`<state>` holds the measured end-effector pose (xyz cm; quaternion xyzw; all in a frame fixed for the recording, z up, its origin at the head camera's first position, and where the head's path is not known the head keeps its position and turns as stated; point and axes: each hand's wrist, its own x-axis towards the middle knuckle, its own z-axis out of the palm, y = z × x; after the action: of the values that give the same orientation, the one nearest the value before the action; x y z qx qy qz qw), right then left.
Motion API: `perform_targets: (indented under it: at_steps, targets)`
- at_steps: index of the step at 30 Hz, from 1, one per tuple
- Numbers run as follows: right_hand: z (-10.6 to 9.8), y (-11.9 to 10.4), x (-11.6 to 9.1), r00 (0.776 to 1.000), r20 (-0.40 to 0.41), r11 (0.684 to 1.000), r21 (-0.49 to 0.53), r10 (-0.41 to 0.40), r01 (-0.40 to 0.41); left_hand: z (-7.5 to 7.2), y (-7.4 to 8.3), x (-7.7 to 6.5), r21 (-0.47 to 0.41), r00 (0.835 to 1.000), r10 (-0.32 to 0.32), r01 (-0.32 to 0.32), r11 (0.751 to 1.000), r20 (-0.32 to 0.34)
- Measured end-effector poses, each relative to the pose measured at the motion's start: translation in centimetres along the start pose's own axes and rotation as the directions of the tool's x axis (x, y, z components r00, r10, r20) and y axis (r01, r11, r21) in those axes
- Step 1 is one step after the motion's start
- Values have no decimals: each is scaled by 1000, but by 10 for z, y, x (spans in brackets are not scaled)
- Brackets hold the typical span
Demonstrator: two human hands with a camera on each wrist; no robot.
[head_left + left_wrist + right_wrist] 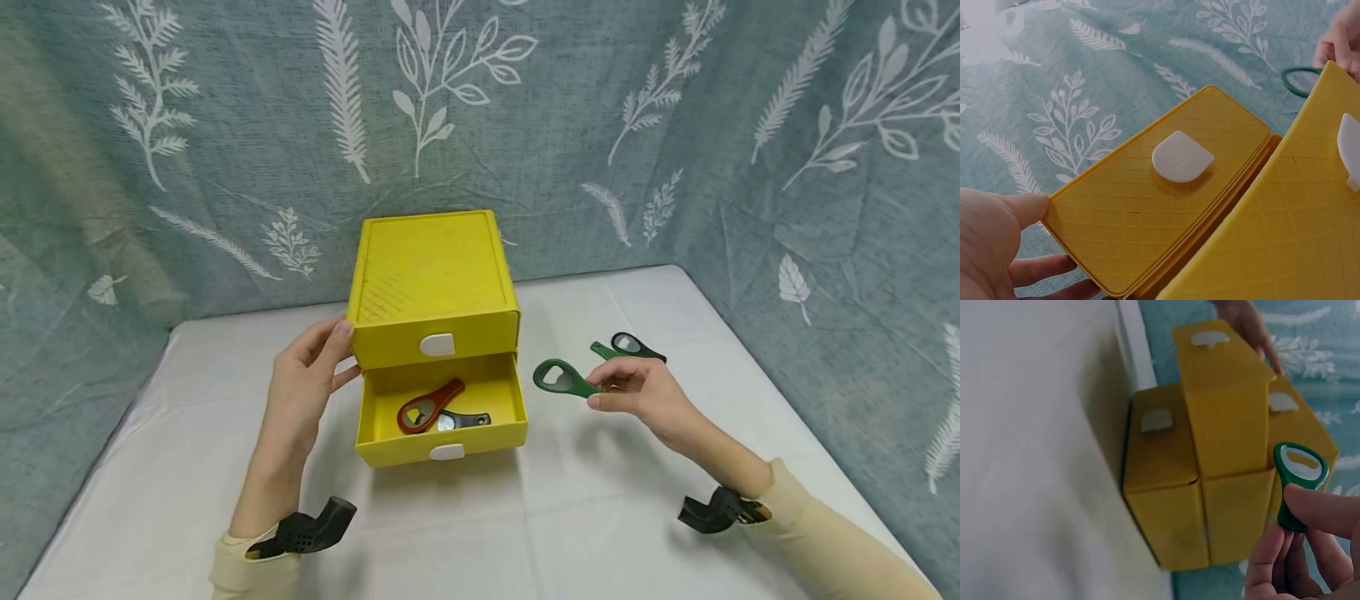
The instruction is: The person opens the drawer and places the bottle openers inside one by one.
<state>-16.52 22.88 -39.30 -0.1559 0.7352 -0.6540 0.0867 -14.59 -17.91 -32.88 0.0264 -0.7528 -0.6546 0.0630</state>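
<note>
My right hand [651,392] pinches a green bottle opener [564,382] by its handle, in the air right of a yellow drawer unit [431,267]. One drawer [442,451], below the top one, is pulled out. Inside it lie a red bottle opener [452,390] and a black one [474,420], partly overlapping. With fairly straight fingers, my left hand [296,387] touches the unit's left front corner; in the left wrist view its thumb [1032,206] rests at the top drawer's edge. The right wrist view shows the green opener upright between thumb and fingers.
Behind my right hand, a dark bottle opener [633,343] and a green handle [602,350] lie on the white-covered table [577,517]. A leaf-patterned curtain [525,142] hangs behind and to the right. In the right wrist view a bottom drawer [1159,440] is closed.
</note>
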Motion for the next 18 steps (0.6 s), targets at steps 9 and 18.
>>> perform_targets:
  at_steps: [9, 18]
  targets:
    - [18, -22, 3, 996, 24, 996, 33, -84, 83, 0, 1, 2, 8, 1000, -7, 7, 1000, -1]
    - [40, -35, 15, 995, 69, 996, 63, -67, 63, 0, 0, 2, 22, 1000, -13, 13, 1000, 0]
